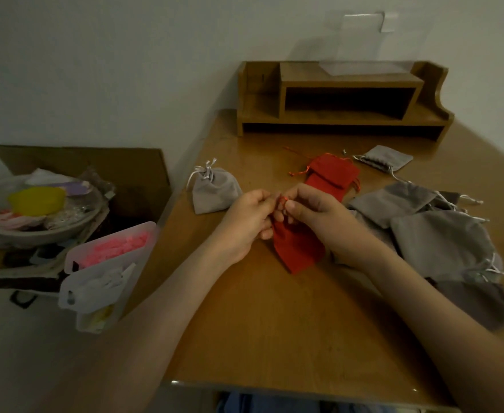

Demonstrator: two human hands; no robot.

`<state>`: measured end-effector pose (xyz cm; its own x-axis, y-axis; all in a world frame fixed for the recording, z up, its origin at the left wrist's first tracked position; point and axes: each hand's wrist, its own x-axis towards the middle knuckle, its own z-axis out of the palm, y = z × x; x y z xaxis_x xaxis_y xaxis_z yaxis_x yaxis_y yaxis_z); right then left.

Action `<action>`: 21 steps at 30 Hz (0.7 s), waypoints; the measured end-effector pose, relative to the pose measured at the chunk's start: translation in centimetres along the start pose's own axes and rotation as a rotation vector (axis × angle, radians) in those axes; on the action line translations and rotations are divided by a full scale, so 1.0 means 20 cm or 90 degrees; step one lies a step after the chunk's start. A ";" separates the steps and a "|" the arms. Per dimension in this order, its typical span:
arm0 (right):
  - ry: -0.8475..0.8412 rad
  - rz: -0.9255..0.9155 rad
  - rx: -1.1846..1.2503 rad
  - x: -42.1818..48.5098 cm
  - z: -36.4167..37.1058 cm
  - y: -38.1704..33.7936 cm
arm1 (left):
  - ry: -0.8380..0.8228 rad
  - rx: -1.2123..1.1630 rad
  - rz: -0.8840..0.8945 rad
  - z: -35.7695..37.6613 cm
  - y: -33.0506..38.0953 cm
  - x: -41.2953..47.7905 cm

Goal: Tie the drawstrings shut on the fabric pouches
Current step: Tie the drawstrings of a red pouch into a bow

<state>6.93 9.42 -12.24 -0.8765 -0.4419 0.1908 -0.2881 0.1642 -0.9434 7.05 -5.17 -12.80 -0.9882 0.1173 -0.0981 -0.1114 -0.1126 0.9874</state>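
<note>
We observe both hands close together over the middle of the tabletop (274, 329), fingertips nearly touching. The left hand (246, 223) and the right hand (316, 214) each pinch the drawstring (283, 199) at the mouth of a red pouch (299, 248). The fingers of both hands are curled in. The pouch hangs below the hands with its lower end on the wood, tilted towards the near right. We cannot tell whether a knot has formed; the cord is mostly hidden by the fingers.

Just left of the left hand lies a tied grey pouch (215, 190), its white cord gathered in a bow at the neck. Behind the hands sits a small stack of red pouches (332, 172), mouths open, cords trailing to the left. Further back on the right lies a single grey pouch (386, 158). A loose pile of grey pouches (432, 234) covers the right side of the tabletop, near the right forearm.

At the far edge stands a wooden organiser (343, 99) against the wall. Off the tabletop to the left we note a cardboard box (119, 171) holding a bowl (45, 231) of mixed items, and a clear plastic container (110, 257) with pink contents.
</note>
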 end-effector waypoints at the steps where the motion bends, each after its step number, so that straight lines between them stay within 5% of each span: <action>1: -0.002 -0.007 0.005 0.00 0.00 0.00 | 0.009 0.003 0.005 0.00 -0.01 0.00; 11: 0.062 -0.035 -0.058 0.00 0.03 0.01 | 0.014 0.133 0.106 -0.01 -0.04 -0.01; 15: 0.077 -0.066 -0.115 0.00 0.04 0.01 | -0.006 0.319 0.187 0.00 -0.05 -0.02; 21: 0.030 -0.039 -0.102 0.01 0.01 0.03 | 0.023 0.330 0.235 0.00 -0.05 -0.03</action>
<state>6.61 9.20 -12.81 -0.8717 -0.4140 0.2621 -0.3954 0.2783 -0.8753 7.80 -5.08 -13.66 -0.9560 0.1271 0.2646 0.2929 0.3545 0.8880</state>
